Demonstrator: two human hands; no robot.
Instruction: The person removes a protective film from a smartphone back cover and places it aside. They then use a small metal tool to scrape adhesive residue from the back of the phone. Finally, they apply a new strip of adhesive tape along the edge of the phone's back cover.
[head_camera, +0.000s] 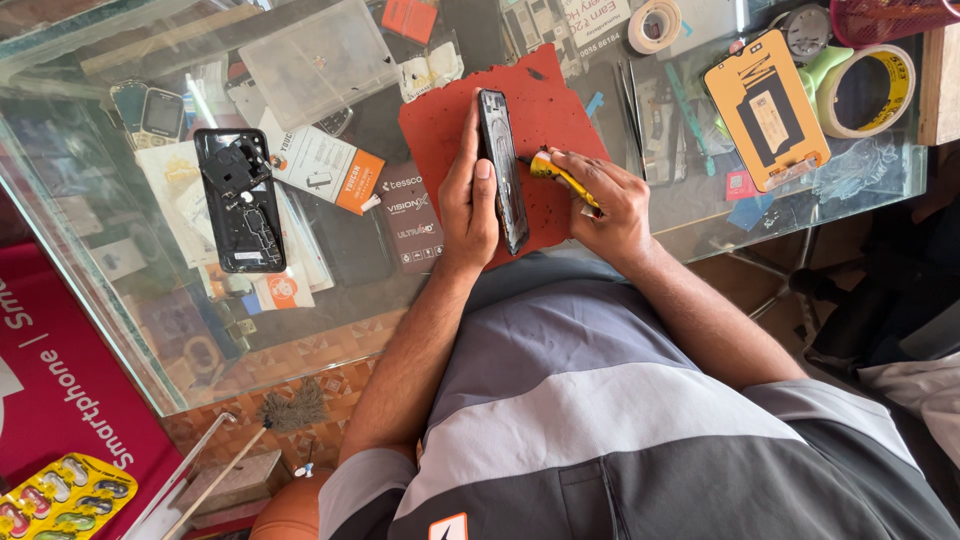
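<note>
Two hands worked at desk's near edge: left hand (468, 200) clamped phone (502, 170) on edge over red mat (440, 130); right hand (605, 200) gripped yellow tool (556, 173). Best kept shallow, steady.

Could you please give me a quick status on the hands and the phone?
Left hand holds black phone on edge over red mat. Right hand presses yellow tool against it. Nothing in the way.

Glass counter (330, 330), red mat (440, 140), tape roll (866, 90)
</note>
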